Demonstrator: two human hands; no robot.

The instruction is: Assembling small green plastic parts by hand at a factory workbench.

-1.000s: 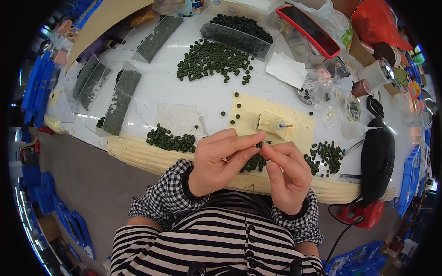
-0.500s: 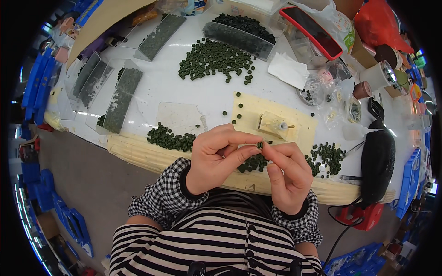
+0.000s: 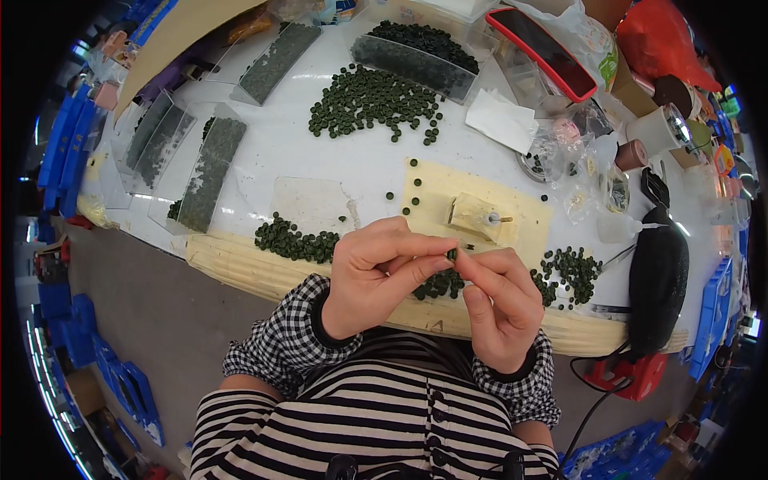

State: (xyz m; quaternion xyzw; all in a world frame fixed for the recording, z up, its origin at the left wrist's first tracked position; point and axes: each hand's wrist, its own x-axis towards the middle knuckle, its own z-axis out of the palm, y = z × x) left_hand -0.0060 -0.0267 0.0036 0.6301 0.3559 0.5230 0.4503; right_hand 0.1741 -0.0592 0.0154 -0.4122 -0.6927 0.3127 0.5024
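Between the thumb and index fingertip of my left hand (image 3: 376,268) is a small dark green bead (image 3: 452,254), round and flat-edged. From the other side, my right hand (image 3: 506,300) touches the bead with its index fingertip, its thumb held apart below. Both hands are above the table's near edge. Just under them lies a heap of similar green beads (image 3: 438,285), partly hidden by the fingers. To the left of my left hand is another bead heap (image 3: 292,240); to the right of my right hand, a looser bead group (image 3: 574,272).
Behind my hands, a small block with a metal pin (image 3: 484,218) sits on a yellowish sheet (image 3: 524,196). Farther off are a large bead pile (image 3: 364,104) and clear boxes of beads (image 3: 416,60). A red-cased phone (image 3: 544,54) lies at back right; a black tool (image 3: 658,280) at right.
The bead appears slightly turned between the fingertips. Both hands have otherwise stayed almost in place.
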